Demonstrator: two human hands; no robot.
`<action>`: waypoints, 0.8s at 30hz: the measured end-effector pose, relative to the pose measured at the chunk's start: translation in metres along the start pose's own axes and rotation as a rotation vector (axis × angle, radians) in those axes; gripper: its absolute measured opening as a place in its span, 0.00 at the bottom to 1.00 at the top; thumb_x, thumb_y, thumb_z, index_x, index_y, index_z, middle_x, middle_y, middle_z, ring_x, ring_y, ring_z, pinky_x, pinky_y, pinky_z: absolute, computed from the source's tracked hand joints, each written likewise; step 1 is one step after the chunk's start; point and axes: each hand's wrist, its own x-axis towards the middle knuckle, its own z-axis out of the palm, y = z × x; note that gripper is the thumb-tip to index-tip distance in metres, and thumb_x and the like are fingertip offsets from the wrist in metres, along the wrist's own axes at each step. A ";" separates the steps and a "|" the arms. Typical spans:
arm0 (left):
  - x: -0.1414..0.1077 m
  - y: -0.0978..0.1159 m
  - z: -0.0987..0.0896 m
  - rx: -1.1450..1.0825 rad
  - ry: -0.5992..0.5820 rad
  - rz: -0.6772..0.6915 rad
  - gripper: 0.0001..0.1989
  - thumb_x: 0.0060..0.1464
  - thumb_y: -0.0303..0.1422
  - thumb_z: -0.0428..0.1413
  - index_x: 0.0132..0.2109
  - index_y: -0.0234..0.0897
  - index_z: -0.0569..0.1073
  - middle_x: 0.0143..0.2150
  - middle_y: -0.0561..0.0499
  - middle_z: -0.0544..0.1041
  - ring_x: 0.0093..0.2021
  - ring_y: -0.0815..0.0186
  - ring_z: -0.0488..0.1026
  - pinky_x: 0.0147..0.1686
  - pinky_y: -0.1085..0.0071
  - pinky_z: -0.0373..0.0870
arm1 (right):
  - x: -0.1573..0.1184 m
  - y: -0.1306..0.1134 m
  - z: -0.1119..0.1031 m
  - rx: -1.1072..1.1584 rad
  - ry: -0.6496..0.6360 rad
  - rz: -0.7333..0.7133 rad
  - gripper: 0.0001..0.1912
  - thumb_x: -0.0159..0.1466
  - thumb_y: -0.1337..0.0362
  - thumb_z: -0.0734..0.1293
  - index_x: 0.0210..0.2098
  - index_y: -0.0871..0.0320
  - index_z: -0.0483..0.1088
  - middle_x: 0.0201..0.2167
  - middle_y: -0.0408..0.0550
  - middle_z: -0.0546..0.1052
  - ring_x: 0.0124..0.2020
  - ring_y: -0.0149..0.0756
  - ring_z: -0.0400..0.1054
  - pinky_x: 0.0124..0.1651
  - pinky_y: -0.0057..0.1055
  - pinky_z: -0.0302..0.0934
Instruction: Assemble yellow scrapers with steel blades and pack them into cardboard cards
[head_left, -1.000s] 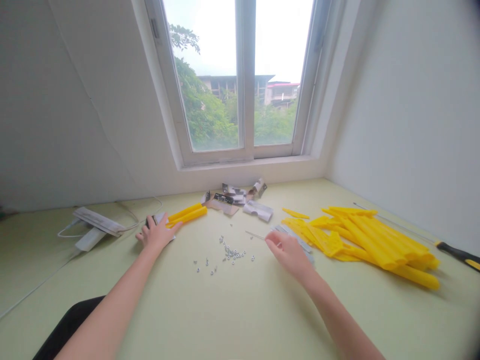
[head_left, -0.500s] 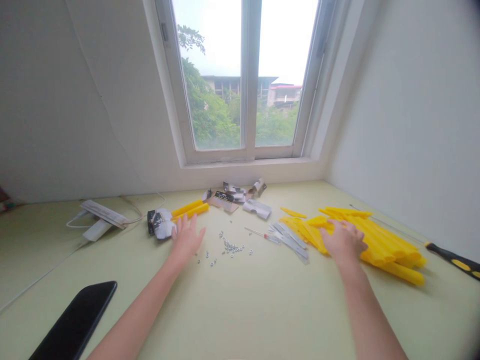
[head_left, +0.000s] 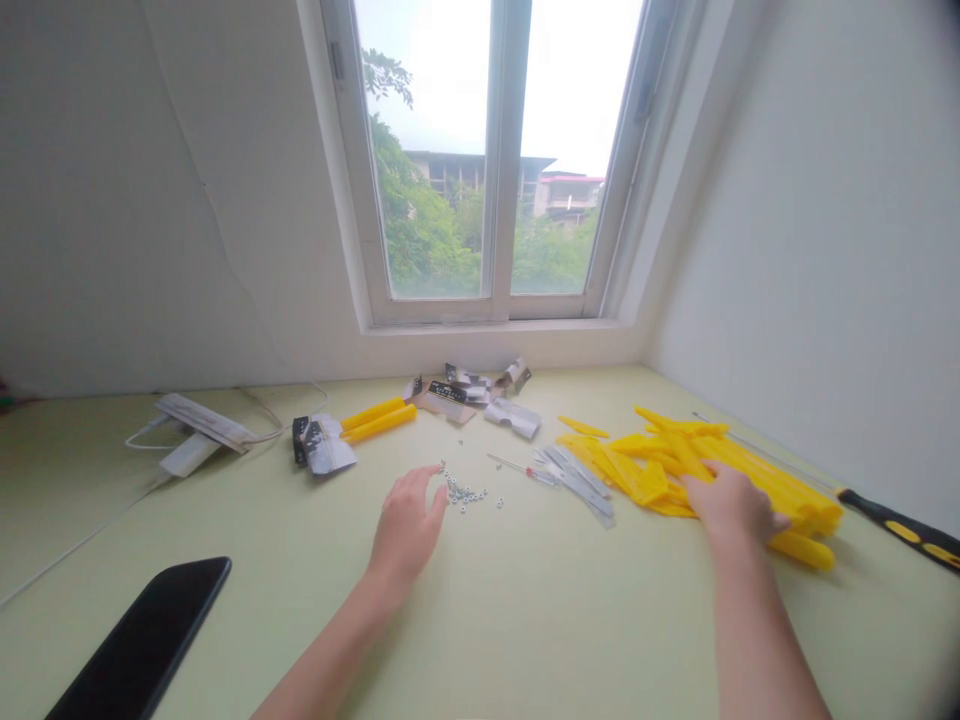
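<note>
The left hand [head_left: 406, 525] hovers half-curled, pinching nothing, with the small steel nuts [head_left: 465, 494] at its two o'clock, while the right hand [head_left: 729, 507] lies spread across the yellow plastic strips [head_left: 787, 490], steadying the pile.

On the tabletop [head_left: 525, 620], nuts [head_left: 465, 493] sit at 12 o'clock, metal brackets [head_left: 577, 485] at 1, plastic bars [head_left: 720, 480] at 2, a screwdriver [head_left: 900, 530] beyond them at 3, a phone [head_left: 142, 630] at 8, and torn packets [head_left: 465, 395] behind the nuts, below the window [head_left: 487, 170].

Seen from the camera on my head: it faces forward and down across the bench [head_left: 525, 620], close over my left hand [head_left: 405, 525] and right hand [head_left: 727, 510], the window [head_left: 487, 160] beyond.
</note>
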 end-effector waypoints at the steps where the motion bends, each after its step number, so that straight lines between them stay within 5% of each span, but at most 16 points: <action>1: 0.000 -0.001 -0.001 -0.027 -0.004 -0.013 0.15 0.50 0.37 0.48 0.44 0.39 0.71 0.45 0.46 0.73 0.49 0.58 0.65 0.52 0.61 0.55 | -0.003 -0.007 -0.004 0.015 0.033 -0.031 0.24 0.50 0.57 0.63 0.44 0.61 0.70 0.34 0.67 0.73 0.36 0.59 0.63 0.35 0.50 0.50; 6: 0.001 0.006 -0.002 -0.366 -0.154 -0.125 0.16 0.51 0.40 0.48 0.44 0.40 0.71 0.48 0.46 0.72 0.48 0.59 0.67 0.49 0.63 0.59 | -0.046 -0.071 -0.021 0.296 0.172 -0.494 0.20 0.55 0.60 0.59 0.46 0.61 0.67 0.39 0.58 0.72 0.42 0.49 0.62 0.44 0.41 0.54; 13: -0.005 0.020 0.009 -0.928 -0.330 -0.297 0.23 0.51 0.42 0.49 0.52 0.36 0.63 0.45 0.42 0.73 0.43 0.60 0.71 0.44 0.62 0.65 | -0.149 -0.143 -0.028 0.624 -0.436 -0.889 0.14 0.55 0.61 0.61 0.42 0.48 0.68 0.36 0.47 0.72 0.35 0.41 0.65 0.36 0.34 0.57; 19: -0.004 0.015 0.002 -1.117 -0.202 -0.442 0.17 0.51 0.40 0.48 0.45 0.35 0.67 0.36 0.46 0.75 0.37 0.61 0.73 0.37 0.65 0.68 | -0.194 -0.157 -0.030 0.826 -0.692 -0.973 0.18 0.58 0.59 0.59 0.49 0.48 0.64 0.35 0.47 0.72 0.33 0.38 0.65 0.36 0.31 0.58; 24: 0.008 0.005 -0.016 -1.266 -0.016 -0.597 0.12 0.49 0.37 0.49 0.37 0.33 0.68 0.26 0.51 0.74 0.26 0.67 0.73 0.35 0.68 0.69 | -0.176 -0.153 -0.017 0.870 -0.539 -0.831 0.15 0.62 0.61 0.54 0.42 0.53 0.68 0.35 0.49 0.72 0.35 0.38 0.65 0.38 0.33 0.58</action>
